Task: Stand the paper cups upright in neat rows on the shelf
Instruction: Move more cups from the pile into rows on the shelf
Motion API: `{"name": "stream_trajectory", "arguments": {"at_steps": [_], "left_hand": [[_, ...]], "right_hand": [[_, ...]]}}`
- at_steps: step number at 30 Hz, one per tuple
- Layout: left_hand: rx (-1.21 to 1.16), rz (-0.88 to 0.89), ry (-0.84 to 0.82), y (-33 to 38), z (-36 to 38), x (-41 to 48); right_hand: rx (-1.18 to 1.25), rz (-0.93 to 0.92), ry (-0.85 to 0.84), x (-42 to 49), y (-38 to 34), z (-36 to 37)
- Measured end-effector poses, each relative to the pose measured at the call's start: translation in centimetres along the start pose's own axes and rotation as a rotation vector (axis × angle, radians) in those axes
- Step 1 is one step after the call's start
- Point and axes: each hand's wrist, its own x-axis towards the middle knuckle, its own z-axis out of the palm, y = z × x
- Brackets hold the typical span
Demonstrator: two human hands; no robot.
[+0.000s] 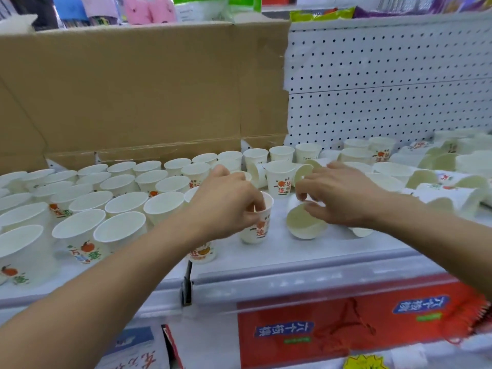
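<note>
Where the smooth white shelf (279,253) begins, the left hand (226,206) pinches the half-hidden rim of an upright printed paper cup (258,231); the right hand (338,193) curls round a tipped cup (306,227), with blurred toppled cups (452,194) and brown cardboard (133,89) beyond.

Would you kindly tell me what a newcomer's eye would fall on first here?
Two bare hands work centrally: the left hand pinches the rim of an upright white paper cup with orange print, the right hand grips a white paper cup lying on its side. Neat rows of upright cups fill the left; toppled cups litter the right.
</note>
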Motion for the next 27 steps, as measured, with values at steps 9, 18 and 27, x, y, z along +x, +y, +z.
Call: {"name": "stream_trajectory", "arguments": {"at_steps": [9, 18, 27], "left_hand": [[-0.008, -0.089, -0.153, -2.0, -0.7, -1.1], [-0.023, -0.184, -0.166, -0.8, -1.1, -0.8], [-0.166, -0.227, -0.084, 0.1, -3.2, -0.8]], "right_hand": [[0.620, 0.219, -0.157, 2.9, 1.6, -0.3], [0.640, 0.114, -0.250, 3.8, 1.7, 0.9], [0.721, 0.066, -0.118, 5.0, 6.8, 0.3]]}}
